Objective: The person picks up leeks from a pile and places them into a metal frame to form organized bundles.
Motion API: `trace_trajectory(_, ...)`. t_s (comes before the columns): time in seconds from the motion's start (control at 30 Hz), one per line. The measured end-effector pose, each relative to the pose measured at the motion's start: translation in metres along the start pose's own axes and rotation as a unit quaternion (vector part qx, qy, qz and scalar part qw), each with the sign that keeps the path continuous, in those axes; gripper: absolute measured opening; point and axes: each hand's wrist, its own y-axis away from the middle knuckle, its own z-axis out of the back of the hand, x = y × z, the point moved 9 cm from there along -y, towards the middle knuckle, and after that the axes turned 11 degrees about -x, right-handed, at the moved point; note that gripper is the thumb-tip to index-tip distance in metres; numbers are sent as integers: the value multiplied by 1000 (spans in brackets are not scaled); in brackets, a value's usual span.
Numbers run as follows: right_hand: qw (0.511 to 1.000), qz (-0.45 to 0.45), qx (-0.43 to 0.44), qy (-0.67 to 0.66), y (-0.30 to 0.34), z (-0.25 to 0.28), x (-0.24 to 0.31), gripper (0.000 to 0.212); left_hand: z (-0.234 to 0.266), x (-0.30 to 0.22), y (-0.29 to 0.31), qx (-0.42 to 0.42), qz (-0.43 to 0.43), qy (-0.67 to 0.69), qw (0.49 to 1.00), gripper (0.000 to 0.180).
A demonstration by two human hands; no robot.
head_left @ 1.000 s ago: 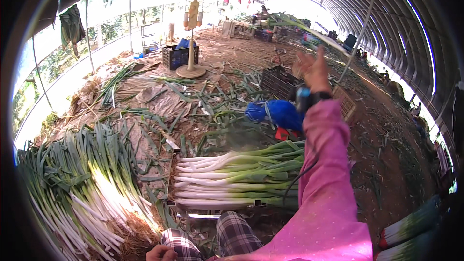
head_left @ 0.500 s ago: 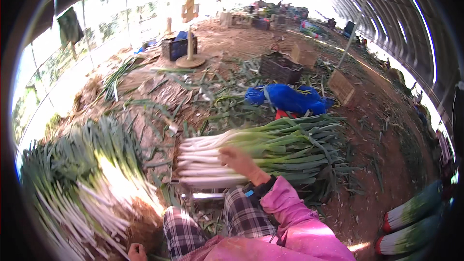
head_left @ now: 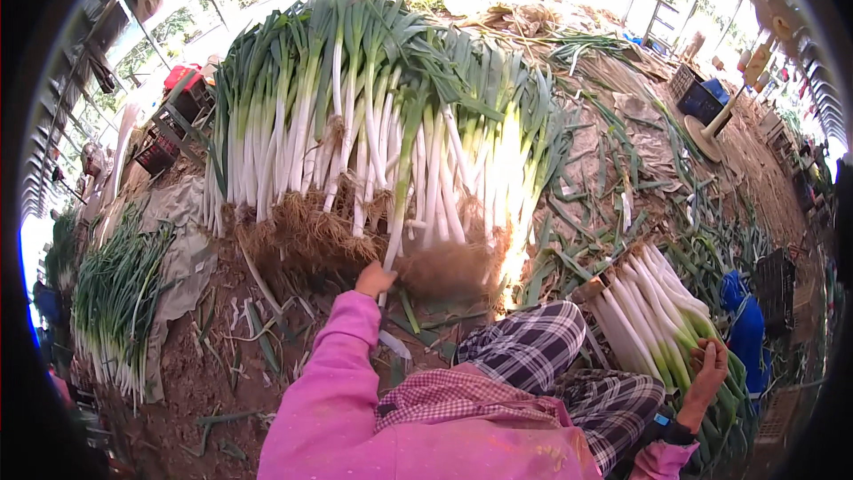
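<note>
A broad heap of untrimmed leeks (head_left: 302, 133), roots towards me and green leaves away, covers the ground ahead. My left hand (head_left: 377, 279) is closed round the lower end of one leek (head_left: 402, 200), just below the shaggy brown roots (head_left: 311, 229) of the heap. At the right, cleaned white leeks (head_left: 646, 307) lie side by side in a bundle on a low support. My right hand (head_left: 708, 361) rests on the green part of that bundle, its fingers loosely bent and seemingly not gripping. My legs in checked trousers are between heap and bundle.
Another bunch of leeks (head_left: 120, 302) lies at the far left beside a crumpled sheet (head_left: 187, 258). Right of the bundle are a blue net bag (head_left: 745, 333) and a dark crate (head_left: 771, 289). A stand with a round base (head_left: 702, 140) stands back right. Leaf scraps litter the soil.
The view has swung left, bringing the heap to the middle. My left hand has gone from the heap's near side to a leek's lower end. My right hand has shifted towards the bundle's green part.
</note>
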Motion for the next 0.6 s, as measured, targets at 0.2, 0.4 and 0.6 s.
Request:
trace_trajectory(0.2, 989, 53, 136, 21, 34, -75, 33, 13, -37, -48, 6, 25, -124, 109, 986, 48)
trace_trajectory(0.4, 977, 65, 200, 31, 50, -129, 47, 12, 45, -183, 33, -172, -221, 384, 880, 34)
trace_trajectory(0.6, 950, 120, 283, 54, 63, -179, 56, 11, 26, -256, -85, -298, -165, 216, 915, 36)
